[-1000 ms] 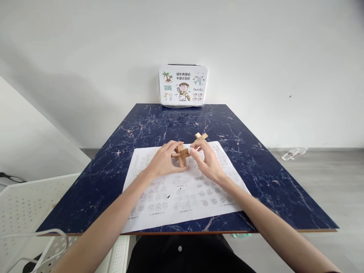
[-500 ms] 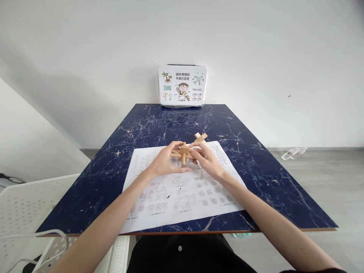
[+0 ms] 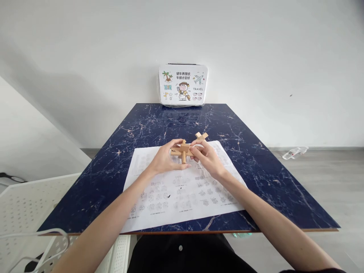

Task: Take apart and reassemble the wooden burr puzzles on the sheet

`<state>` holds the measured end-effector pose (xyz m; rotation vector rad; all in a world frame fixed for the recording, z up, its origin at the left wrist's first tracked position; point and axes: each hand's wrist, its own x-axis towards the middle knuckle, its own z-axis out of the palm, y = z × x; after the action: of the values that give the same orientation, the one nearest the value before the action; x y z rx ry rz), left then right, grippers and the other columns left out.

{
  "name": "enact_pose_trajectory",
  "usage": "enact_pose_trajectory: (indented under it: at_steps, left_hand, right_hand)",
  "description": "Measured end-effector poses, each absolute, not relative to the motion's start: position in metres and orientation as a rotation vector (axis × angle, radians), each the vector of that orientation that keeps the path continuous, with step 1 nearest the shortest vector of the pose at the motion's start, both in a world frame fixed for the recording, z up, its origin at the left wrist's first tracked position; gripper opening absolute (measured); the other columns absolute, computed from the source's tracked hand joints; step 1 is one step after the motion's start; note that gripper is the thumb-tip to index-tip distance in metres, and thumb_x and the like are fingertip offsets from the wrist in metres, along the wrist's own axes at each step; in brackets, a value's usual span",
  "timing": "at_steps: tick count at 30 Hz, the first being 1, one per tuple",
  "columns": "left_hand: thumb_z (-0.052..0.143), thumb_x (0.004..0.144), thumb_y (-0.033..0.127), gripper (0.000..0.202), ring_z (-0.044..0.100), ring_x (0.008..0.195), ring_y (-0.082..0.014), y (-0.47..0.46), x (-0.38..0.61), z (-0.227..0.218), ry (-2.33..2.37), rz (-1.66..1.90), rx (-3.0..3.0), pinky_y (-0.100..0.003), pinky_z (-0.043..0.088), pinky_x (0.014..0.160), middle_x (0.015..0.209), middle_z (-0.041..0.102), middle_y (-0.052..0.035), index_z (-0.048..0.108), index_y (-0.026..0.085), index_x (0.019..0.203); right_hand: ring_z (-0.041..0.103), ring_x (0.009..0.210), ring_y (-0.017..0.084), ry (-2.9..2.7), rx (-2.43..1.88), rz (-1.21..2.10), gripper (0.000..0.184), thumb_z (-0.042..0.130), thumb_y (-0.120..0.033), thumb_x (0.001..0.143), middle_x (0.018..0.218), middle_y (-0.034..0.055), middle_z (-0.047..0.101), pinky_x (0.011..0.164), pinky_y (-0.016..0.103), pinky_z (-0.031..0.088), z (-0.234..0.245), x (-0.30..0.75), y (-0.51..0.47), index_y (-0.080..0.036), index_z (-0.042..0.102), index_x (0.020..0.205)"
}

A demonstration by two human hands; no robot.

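Note:
Both hands hold a wooden interlocking puzzle (image 3: pixel 184 148) made of crossed bars, just above a printed paper sheet. My left hand (image 3: pixel 166 158) curls around its left side, with fingers at the far end of the crossing bar and the thumb at its near end. A dark mark shows on the bar that points left. On the right side, my right hand (image 3: pixel 207 157) pinches the puzzle with thumb and fingers, hiding that end. Beyond the right hand, a second crossed wooden piece (image 3: pixel 201 135) rests at the sheet's far edge, partly covered by the fingers.
The white printed sheet (image 3: pixel 182 206) with puzzle diagrams lies on a blue marbled table (image 3: pixel 113 174). A white cartoon case (image 3: pixel 183 85) stands at the back against the wall. White perforated shelving (image 3: pixel 25 204) with a cable is at the left. A clear plastic item (image 3: pixel 295 152) lies on the floor.
The held puzzle has tilted slightly, its near bar end now a little higher. Both hands keep their grip and stay in nearly the same place.

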<state>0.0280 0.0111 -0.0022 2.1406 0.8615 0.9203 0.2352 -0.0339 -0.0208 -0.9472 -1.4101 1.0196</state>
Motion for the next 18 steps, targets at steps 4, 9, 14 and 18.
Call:
enact_pose_trajectory:
  at_steps: [4,9,14,18]
  left_hand:
    - [0.096,0.062,0.049,0.089,0.067,0.123,-0.0361,0.011,0.028,-0.005,0.872,0.887,2.171,-0.052,0.055,0.104,0.135,0.069,-0.0116,0.057,0.025,0.137]
    - [0.099,0.053,0.053,0.097,0.069,0.120,-0.0377,0.009,0.028,-0.005,0.897,0.870,2.207,-0.054,0.057,0.101,0.131,0.072,-0.0113,0.058,0.025,0.136]
    - [0.099,0.054,0.051,0.097,0.068,0.124,-0.0377,0.012,0.025,-0.004,0.898,0.918,2.172,-0.055,0.055,0.105,0.135,0.071,-0.0122,0.059,0.025,0.138]
    - [0.101,0.051,0.051,0.101,0.067,0.125,-0.0404,0.017,0.023,-0.009,0.919,0.835,2.167,-0.055,0.057,0.104,0.136,0.070,-0.0163,0.060,0.023,0.139]
  right_hand:
    - [0.052,0.059,0.014,-1.398,-0.944,1.070,0.038,0.066,-0.059,0.095,0.068,-0.0037,0.058,0.057,0.030,0.041,-0.025,0.233,-0.036,-0.024,0.057,0.104]
    - [0.053,0.058,0.014,-1.395,-0.928,1.061,0.040,0.065,-0.063,0.095,0.068,-0.0043,0.058,0.058,0.030,0.044,-0.033,0.229,-0.036,-0.025,0.053,0.103]
    - [0.044,0.050,0.012,-1.382,-0.985,1.081,0.044,0.062,-0.067,0.096,0.059,-0.0064,0.052,0.051,0.029,0.035,-0.028,0.232,-0.036,-0.024,0.055,0.100]
    - [0.041,0.050,0.012,-1.302,-1.005,1.097,0.045,0.070,-0.066,0.090,0.055,-0.0084,0.044,0.051,0.028,0.033,-0.024,0.236,-0.037,-0.024,0.057,0.092]
